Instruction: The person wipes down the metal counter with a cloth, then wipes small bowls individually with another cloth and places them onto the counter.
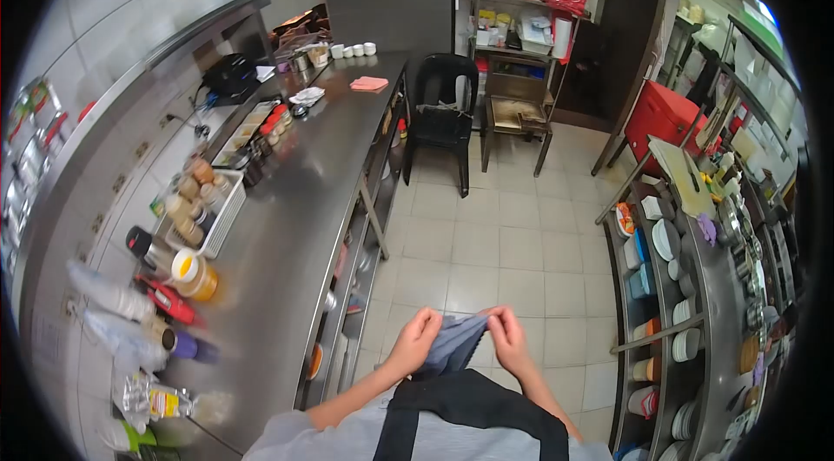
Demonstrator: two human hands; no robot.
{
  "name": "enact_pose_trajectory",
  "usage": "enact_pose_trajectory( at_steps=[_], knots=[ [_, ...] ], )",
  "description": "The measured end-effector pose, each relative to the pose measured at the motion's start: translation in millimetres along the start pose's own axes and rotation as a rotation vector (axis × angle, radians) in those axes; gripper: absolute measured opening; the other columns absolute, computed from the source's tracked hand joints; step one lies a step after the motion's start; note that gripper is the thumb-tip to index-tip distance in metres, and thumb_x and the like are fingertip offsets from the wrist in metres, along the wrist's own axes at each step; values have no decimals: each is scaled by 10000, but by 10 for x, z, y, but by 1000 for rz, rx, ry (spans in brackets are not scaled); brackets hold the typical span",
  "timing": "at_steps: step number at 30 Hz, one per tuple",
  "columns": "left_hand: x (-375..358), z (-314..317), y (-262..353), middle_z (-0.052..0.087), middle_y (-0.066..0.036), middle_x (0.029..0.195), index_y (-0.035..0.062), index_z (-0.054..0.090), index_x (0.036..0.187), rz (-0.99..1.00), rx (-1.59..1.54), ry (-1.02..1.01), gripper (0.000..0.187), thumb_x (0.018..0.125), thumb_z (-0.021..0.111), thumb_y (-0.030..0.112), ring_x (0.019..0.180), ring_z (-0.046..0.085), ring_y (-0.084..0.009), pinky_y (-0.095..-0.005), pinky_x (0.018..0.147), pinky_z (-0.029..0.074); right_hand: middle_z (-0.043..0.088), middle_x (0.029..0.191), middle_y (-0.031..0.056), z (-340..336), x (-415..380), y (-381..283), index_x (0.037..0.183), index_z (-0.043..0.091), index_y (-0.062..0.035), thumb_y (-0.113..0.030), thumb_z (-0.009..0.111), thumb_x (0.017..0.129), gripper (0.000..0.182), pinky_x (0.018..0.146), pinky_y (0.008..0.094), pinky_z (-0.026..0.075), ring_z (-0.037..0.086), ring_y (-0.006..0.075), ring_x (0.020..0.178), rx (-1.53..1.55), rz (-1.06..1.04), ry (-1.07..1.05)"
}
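Observation:
A grey-blue cloth (453,344) is stretched between my two hands, in front of the black apron (473,396) at my waist. Its left upper corner is pinched in my left hand (420,338), and my right hand (506,336) is closed on the opposite corner. The cloth hangs in folds above the tiled floor, with a dark edge towards the right. Its lower part is hidden behind the apron.
A steel counter (287,244) runs along the left, with a white basket (228,216) of jars. Shelves of dishes (686,344) stand at the right. Ahead are a black chair (441,126), a wooden chair (519,113) and a red box (662,122).

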State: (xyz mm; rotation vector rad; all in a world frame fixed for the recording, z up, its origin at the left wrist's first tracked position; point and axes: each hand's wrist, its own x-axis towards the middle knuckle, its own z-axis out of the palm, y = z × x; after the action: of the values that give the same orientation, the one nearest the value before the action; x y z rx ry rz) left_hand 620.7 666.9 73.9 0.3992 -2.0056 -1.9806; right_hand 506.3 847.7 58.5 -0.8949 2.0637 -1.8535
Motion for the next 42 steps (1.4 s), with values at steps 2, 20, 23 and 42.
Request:
enact_pose_trajectory(
  at_steps=[2,20,23,42],
  knots=[
    [599,-32,156,438,43,789,56,484,872,-21,12,-88,189,1012,484,182,752,398,-39,-217,643,351,470,746,-26,-98,418,-45,1015,516,-37,-127,476,1006,98,581,235,359,404,60,662,85,58,94],
    [4725,-470,-450,564,-166,1276,-30,533,1260,34,356,-462,432,877,579,163,1218,507,-219,-339,1023,391,682,896,127,-106,5512,863,983,640,-35,-209,592,948,184,740,339,510,671,273,834,35,-246,-536],
    [5265,-669,306,536,-157,1333,-24,507,1306,-337,277,-414,461,882,573,142,1259,478,-228,-332,1059,370,686,887,93,199,6236,1091,1000,646,-40,-187,597,953,162,742,305,504,666,202,838,55,-214,-671],
    [8965,-2759,-348,638,-164,1171,-17,587,1181,-168,-1119,289,362,1018,388,238,1059,625,-275,-417,958,489,625,883,123,688,10243,2516,1006,674,-43,-143,620,898,157,691,326,494,629,232,761,-264,-107,-379]
  ],
)
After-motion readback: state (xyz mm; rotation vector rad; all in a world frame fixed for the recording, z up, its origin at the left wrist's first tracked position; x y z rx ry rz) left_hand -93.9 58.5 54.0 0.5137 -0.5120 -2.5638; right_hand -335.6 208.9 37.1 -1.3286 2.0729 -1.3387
